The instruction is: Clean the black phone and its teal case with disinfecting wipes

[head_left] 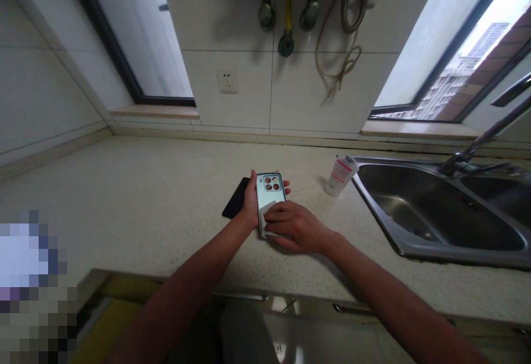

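Observation:
My left hand point(251, 201) grips a pale green phone point(269, 190) by its edges, back side up, with the round camera lenses toward the wall. My right hand point(295, 225) presses a small grey wipe point(266, 212) against the phone's lower back, fingers pinched together on it. Both hands hover just over the speckled countertop point(145, 198). A flat black object point(236, 198), perhaps a phone case, lies on the counter just left of my left hand and is partly hidden by it.
A small white bottle with a pink label point(341, 176) stands right of the phone, beside a steel double sink point(440, 209) with a faucet point(481, 143). Hoses and pipes point(290, 10) hang on the tiled wall above a socket point(227, 81). Windows flank both sides.

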